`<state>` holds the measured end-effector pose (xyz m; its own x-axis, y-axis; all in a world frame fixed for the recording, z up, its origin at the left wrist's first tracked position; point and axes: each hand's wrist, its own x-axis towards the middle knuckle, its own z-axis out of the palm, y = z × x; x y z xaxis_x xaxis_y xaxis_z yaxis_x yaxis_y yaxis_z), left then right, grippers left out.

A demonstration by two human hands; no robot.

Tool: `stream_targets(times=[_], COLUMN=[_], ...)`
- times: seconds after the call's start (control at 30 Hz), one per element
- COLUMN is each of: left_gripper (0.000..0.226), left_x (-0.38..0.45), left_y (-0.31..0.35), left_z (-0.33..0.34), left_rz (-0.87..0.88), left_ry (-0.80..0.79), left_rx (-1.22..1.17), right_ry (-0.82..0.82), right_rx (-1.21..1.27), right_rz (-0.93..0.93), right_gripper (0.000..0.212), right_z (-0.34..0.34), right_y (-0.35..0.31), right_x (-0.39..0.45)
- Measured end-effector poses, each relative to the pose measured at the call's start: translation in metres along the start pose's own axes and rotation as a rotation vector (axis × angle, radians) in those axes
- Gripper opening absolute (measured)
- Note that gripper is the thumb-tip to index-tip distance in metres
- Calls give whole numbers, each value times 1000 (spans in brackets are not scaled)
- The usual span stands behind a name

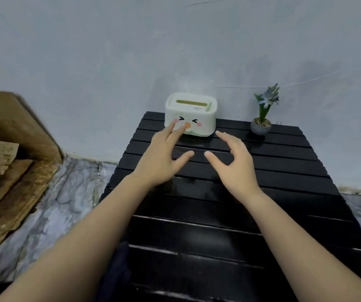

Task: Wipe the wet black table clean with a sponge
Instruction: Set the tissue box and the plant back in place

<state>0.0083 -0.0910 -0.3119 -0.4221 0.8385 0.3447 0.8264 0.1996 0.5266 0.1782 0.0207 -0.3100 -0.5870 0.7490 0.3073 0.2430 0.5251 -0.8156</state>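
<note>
The black slatted table (284, 166) fills the middle and right of the head view, its slats glossy with wet shine near the front. My left hand (164, 158) hovers above the far half, fingers spread, its fingertips in front of a white tissue box's face. My right hand (234, 162) is held beside it, fingers apart and curved, thumb pointing toward the left thumb. Neither hand holds anything. No sponge is in sight.
A white tissue box (199, 110) with a cartoon face stands at the table's back edge against the wall. A small potted plant (261, 125) stands at the back right. Brown cardboard (11, 131) leans at the left over a marbled floor (61, 192).
</note>
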Motion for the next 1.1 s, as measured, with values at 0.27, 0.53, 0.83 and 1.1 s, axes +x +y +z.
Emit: stream_targets(times=[0.27, 0.53, 0.83, 1.1], left_gripper=[113, 111, 89, 84], left_x=[88, 122, 99, 21], left_y=[-56, -96, -71, -29], left_z=[-3, 16, 7, -22], left_rz=[-144, -187, -151, -132], left_ry=[-128, -140, 5, -5], left_rx=[-201, -404, -443, -434], right_ry=[-157, -191, -119, -159], right_rx=[131, 287, 364, 413], right_rz=[34, 36, 2, 13], right_gripper=[119, 104, 87, 87], right_z=[23, 48, 27, -8], right_y=[44, 83, 60, 28], right_x=[104, 150, 125, 50])
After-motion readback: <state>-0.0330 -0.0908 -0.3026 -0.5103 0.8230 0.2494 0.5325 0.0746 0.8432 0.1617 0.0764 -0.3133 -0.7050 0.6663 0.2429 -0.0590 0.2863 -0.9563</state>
